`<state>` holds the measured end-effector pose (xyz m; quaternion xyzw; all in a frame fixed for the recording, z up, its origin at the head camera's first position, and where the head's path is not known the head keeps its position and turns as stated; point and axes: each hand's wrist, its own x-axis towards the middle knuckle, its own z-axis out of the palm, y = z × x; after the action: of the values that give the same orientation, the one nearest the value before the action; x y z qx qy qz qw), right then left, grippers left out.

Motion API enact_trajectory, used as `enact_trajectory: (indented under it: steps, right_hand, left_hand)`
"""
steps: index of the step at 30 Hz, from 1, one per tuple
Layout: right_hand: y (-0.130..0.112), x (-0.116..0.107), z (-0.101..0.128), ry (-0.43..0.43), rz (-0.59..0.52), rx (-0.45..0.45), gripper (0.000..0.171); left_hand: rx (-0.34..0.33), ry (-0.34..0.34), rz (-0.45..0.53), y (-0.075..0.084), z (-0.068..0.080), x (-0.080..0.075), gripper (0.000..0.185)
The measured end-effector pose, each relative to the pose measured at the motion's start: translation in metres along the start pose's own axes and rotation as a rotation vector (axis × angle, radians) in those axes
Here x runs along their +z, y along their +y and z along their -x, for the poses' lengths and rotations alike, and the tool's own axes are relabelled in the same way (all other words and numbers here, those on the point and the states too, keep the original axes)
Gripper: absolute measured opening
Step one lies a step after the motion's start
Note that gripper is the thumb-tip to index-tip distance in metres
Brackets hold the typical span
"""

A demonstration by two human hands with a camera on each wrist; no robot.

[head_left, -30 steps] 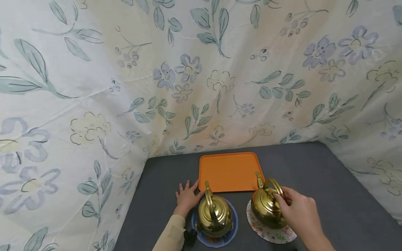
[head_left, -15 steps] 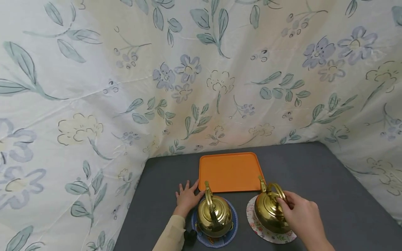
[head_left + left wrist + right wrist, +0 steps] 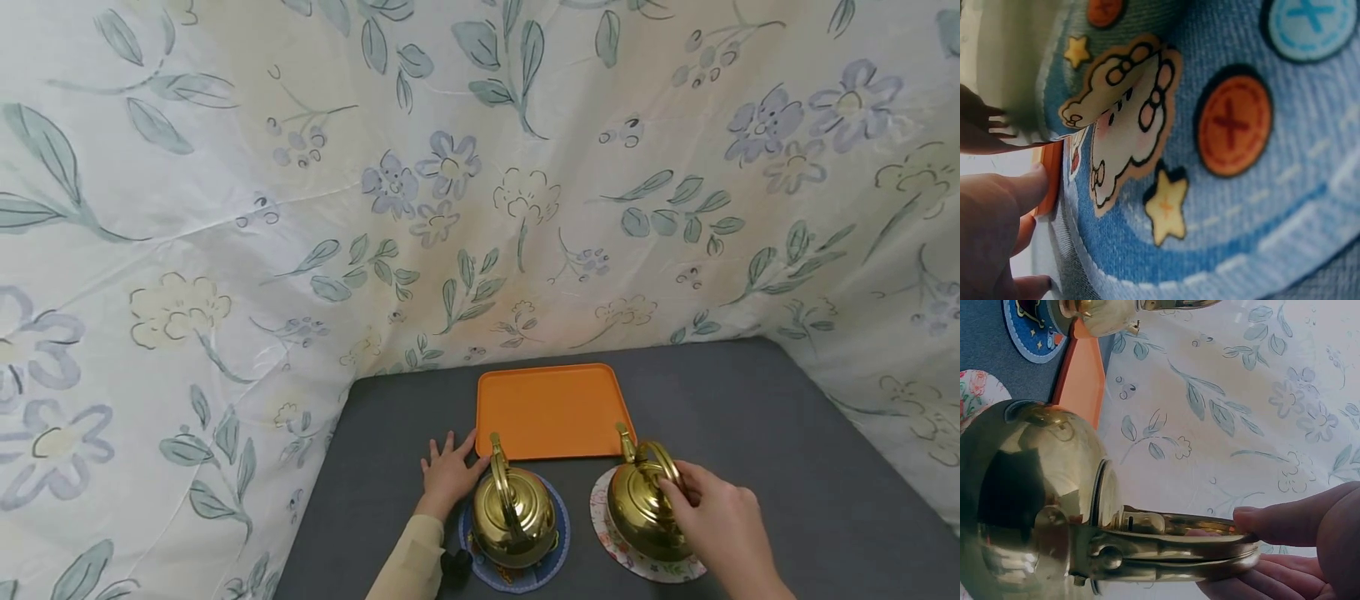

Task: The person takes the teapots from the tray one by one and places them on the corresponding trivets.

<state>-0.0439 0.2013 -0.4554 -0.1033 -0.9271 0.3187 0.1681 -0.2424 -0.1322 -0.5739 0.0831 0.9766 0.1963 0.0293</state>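
Observation:
My right hand (image 3: 722, 518) grips the arched handle of a shiny brass kettle (image 3: 637, 527), thumb on one side and fingers round the other. That kettle is over a round pink-floral mat (image 3: 602, 542), its spout toward the tray; whether its base touches the mat I cannot tell. A second brass kettle (image 3: 517, 518) stands on a round blue denim-patterned mat (image 3: 561, 546). My left hand (image 3: 447, 473) rests with spread fingers at the near left corner of an orange tray (image 3: 551, 410). In the left wrist view, the thumb (image 3: 1019, 190) is by the tray's edge.
A dark grey table (image 3: 697, 400) carries everything. Floral fabric (image 3: 487, 208) hangs behind it and along both sides. A small black object (image 3: 454, 567) sits at the left wrist, beside the blue mat.
The right hand has brought its kettle slightly to the right and toward me over the floral mat. The left hand, the other kettle and the tray stay in place.

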Motion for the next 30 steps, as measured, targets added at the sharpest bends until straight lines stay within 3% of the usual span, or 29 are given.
enact_trajectory:
  steps: [21, 26, 30]
  right_hand:
    - [0.004, 0.007, 0.002, -0.019, 0.004, 0.031, 0.048]
    - [0.007, 0.003, 0.003, -0.008, -0.005, 0.007, 0.048]
    - [0.013, -0.005, 0.0, 0.036, 0.027, -0.065, 0.043]
  left_hand:
    - [-0.016, -0.001, 0.004, -0.005, -0.002, 0.0, 0.066]
    - [0.024, -0.011, 0.019, -0.007, -0.002, 0.004, 0.068]
    - [0.065, -0.005, 0.084, -0.012, 0.005, 0.004, 0.067]
